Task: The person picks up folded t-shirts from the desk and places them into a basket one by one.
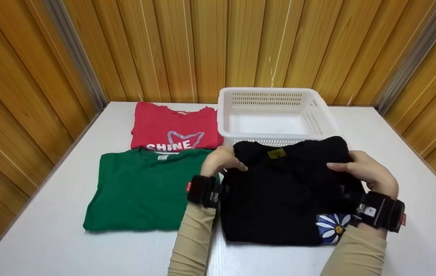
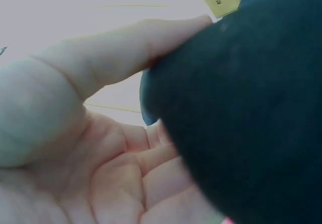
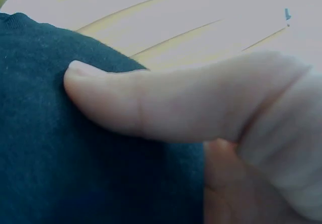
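Note:
A black T-shirt (image 1: 279, 191), folded to a rough rectangle, has a yellow neck label (image 1: 276, 153) and a blue-and-white daisy print (image 1: 333, 227) at its lower right. My left hand (image 1: 222, 160) grips its upper left edge, thumb in front and the other fingers behind the cloth. On the opposite side my right hand (image 1: 371, 172) pinches the upper right edge, its thumb flat across the front. Both wrist views show dark cloth between thumb and fingers; the right fingers are mostly hidden behind it. The shirt's top overlaps the front of a white plastic basket (image 1: 223, 115) in the head view.
A folded green T-shirt (image 1: 145, 191) lies left of the black one. Behind it is a folded red T-shirt (image 1: 179, 122) with a star outline and lettering. Wood-patterned panels (image 1: 202, 50) enclose the white table (image 1: 49, 230) at the back and sides.

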Demonstrator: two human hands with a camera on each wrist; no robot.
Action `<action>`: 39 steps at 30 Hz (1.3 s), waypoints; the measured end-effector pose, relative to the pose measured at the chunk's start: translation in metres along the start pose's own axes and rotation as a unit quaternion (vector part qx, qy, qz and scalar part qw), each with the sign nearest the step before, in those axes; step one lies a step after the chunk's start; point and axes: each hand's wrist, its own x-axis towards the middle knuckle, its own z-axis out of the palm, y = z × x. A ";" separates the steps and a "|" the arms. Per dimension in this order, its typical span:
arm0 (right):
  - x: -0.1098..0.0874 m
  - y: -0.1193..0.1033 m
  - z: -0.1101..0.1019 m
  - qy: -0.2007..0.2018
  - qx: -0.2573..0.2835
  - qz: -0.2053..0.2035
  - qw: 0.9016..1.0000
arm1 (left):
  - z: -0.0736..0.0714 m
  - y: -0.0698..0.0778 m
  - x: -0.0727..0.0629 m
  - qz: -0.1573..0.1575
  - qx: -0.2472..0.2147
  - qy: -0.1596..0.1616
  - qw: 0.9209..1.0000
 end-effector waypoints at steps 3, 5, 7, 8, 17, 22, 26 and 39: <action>-0.003 -0.004 -0.001 0.014 0.006 -0.014 1.000 | -0.004 0.002 -0.005 0.009 0.002 0.012 1.000; -0.004 -0.005 -0.001 0.022 0.009 -0.019 1.000 | -0.006 0.004 -0.008 0.015 0.005 0.019 1.000; -0.004 -0.006 -0.001 0.034 0.012 -0.021 0.999 | -0.008 0.006 -0.011 0.019 0.005 0.025 1.000; -0.004 -0.006 -0.002 0.039 0.013 -0.024 0.999 | -0.009 0.006 -0.012 0.021 0.006 0.028 0.999; -0.004 -0.008 -0.001 0.079 0.011 -0.040 0.996 | -0.014 0.011 -0.017 0.034 0.022 0.049 0.998; -0.006 -0.010 -0.001 0.086 0.008 -0.035 0.996 | -0.017 0.012 -0.021 0.045 0.027 0.059 0.997; -0.008 -0.012 -0.002 0.087 0.006 -0.033 0.996 | -0.019 0.014 -0.024 0.048 0.028 0.066 0.996; -0.014 -0.017 -0.005 0.087 -0.007 -0.040 0.995 | -0.022 0.013 -0.030 0.059 0.021 0.084 0.994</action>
